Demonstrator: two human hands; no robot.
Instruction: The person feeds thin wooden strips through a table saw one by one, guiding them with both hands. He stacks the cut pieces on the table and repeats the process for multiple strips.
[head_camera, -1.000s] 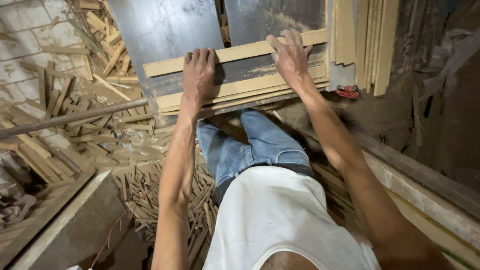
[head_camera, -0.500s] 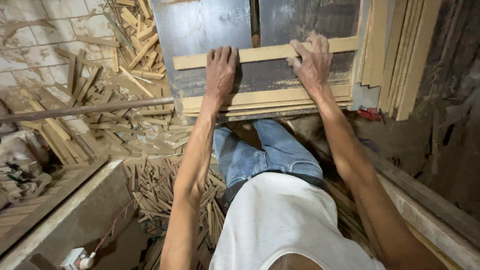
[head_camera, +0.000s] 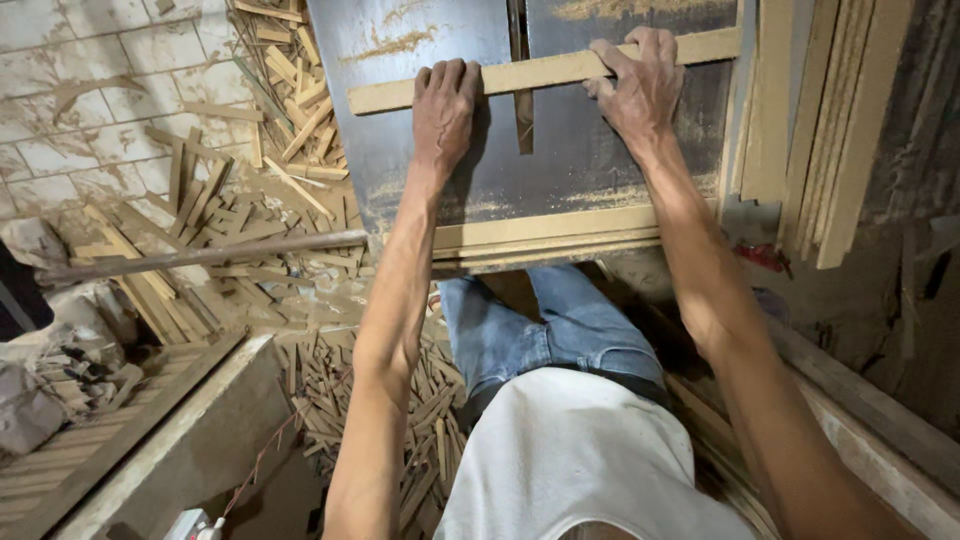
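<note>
A pale wooden strip (head_camera: 545, 70) is seen lying flat on the dark metal saw table (head_camera: 420, 150), its long axis running crosswise to the person — left end slightly lower in the view, right end rising toward the stacked lengths of timber (head_camera: 830, 130) leaning at the right. The strip crosses the narrow blade slot (head_camera: 520, 90) near its middle; whether a blade stands proud there cannot be told.

The left hand (head_camera: 443, 110) is laid palm-down with fingers curled over the strip's near-left portion, pressing rather than enclosing. The right hand (head_camera: 640, 85) is spread wider, fingertips hooked over the strip's far edge and thumb at its near edge — a loose pinch, not a closed fist.

Handling, as judged: the strip appears light, stiff along its length, thin enough to flex or snap if loaded mid-span, and dusty, so somewhat slippery on the steel. Hold is best taken well to either side of the slot, as both hands are now placed.

More strips (head_camera: 545, 235) are stacked along the table's near edge. Offcuts (head_camera: 240, 200) are heaped on the floor at left, beside a long metal bar (head_camera: 200, 255).
</note>
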